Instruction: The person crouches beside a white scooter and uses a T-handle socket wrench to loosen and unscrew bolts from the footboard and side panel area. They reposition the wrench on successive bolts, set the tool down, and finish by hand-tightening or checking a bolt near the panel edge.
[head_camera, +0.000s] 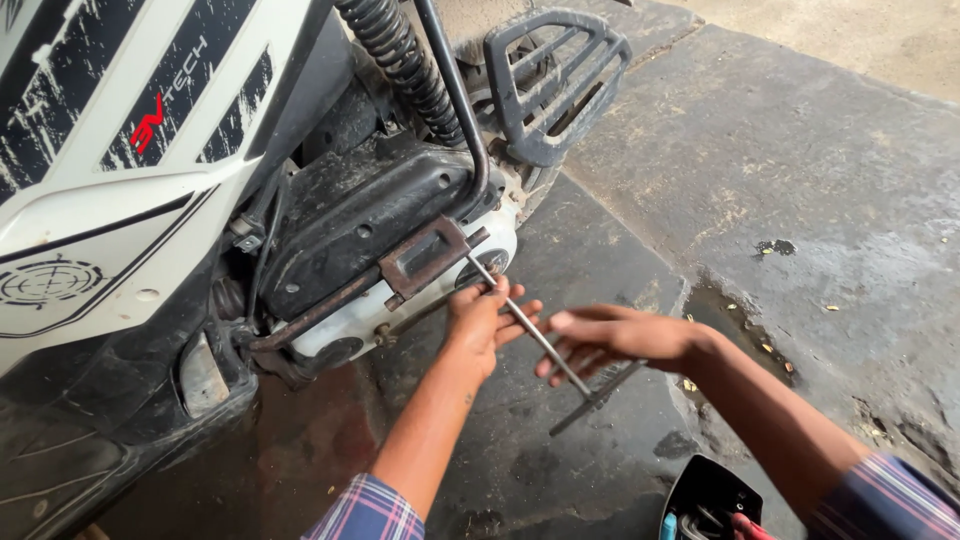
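A long T-handle wrench (545, 343) runs from the lower side of a white scooter (120, 150) out toward me, its tip at the engine cover (400, 300). My left hand (483, 318) grips the shaft near the tip, close to the rusty bracket (425, 255). My right hand (605, 338) holds the shaft further back, fingers curled over it just ahead of the cross handle (600, 397).
The black rear shock spring (400, 60) and a black footrest frame (550, 80) stand above the hands. The concrete floor (780, 150) is wet and stained, with a small puddle (720, 310). A black container (710, 497) with tools sits at the bottom right.
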